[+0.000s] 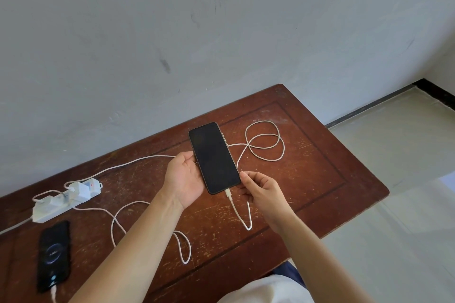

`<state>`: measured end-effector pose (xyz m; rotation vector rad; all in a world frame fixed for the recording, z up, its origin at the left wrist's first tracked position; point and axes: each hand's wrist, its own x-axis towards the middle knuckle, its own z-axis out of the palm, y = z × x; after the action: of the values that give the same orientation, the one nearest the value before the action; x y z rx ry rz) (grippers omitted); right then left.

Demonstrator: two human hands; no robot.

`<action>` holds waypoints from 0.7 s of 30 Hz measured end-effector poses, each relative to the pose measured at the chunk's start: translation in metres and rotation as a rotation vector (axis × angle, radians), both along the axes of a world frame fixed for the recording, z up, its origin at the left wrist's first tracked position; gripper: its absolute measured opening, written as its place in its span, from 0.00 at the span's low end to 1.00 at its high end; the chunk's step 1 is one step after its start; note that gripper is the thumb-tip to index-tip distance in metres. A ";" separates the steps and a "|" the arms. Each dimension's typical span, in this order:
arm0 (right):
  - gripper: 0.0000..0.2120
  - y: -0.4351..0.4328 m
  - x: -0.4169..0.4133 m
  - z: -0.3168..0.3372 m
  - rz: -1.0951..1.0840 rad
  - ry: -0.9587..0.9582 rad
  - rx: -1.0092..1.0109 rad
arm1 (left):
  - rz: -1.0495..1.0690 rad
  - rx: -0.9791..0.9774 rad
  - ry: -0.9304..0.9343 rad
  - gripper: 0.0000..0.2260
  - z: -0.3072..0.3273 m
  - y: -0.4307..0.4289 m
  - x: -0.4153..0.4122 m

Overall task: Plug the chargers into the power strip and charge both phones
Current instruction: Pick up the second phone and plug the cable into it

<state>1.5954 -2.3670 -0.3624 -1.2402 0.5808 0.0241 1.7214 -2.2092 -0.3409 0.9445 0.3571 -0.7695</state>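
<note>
My left hand [185,179] holds a black phone [213,157] from below, dark screen up, above the wooden table [307,179]. A white cable plug [228,194] sits in the phone's bottom port. My right hand [261,190] pinches at the phone's lower right corner beside that plug. The cable [264,145] loops on the table to the right and runs left to the white power strip [62,200], where two white chargers [80,190] are plugged in. A second black phone [53,256] lies at the left front with a white cable in its lower end and a charging graphic on its screen.
A grey wall [221,32] rises directly behind the table. Pale tiled floor [398,192] lies to the right. The second cable [147,226] loops across the table under my left forearm. A white and blue garment [266,290] shows at the bottom edge.
</note>
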 end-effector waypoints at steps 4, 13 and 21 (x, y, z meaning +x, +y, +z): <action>0.09 0.001 -0.002 -0.003 0.008 0.008 -0.001 | 0.004 0.013 -0.028 0.16 -0.004 0.002 -0.007; 0.09 0.001 -0.006 -0.010 0.001 0.002 0.006 | 0.033 -0.051 -0.051 0.15 -0.007 0.000 -0.015; 0.12 0.003 -0.003 -0.035 -0.026 0.173 -0.141 | 0.026 0.072 -0.077 0.14 -0.011 0.001 -0.016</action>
<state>1.5921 -2.3636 -0.3974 -1.3759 0.7597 0.0701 1.7052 -2.2086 -0.3517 1.0328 0.3310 -0.6978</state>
